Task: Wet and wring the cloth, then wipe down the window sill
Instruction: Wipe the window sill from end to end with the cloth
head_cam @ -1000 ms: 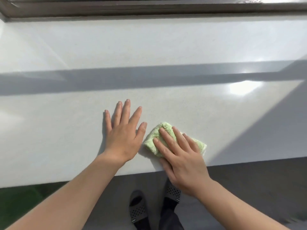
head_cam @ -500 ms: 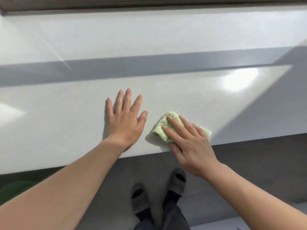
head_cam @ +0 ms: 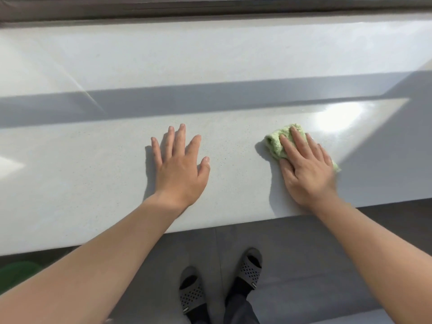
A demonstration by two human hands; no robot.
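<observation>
The right hand (head_cam: 306, 169) lies flat on the cloth (head_cam: 277, 146), fingers straight and close together, pressing it onto the sill (head_cam: 93, 178). It does not grip the cloth, probably so that the whole palm spreads the pressure and the bunched cloth slides without rolling up. Green folds stick out past the fingertips and to the thumb side, and a small corner shows by the little finger. The rest is hidden under the palm. Well apart on the thumb side, the left hand (head_cam: 180, 167) rests palm down on the bare sill with its fingers spread wide and holds nothing. This looks like a brace for the body while leaning in. A bright glare sits just beyond the right fingertips. Judging by the layout, the wiping is under way, and the band of sill far beyond both hands, toward the frame (head_cam: 210, 10), looks harder to reach.
</observation>
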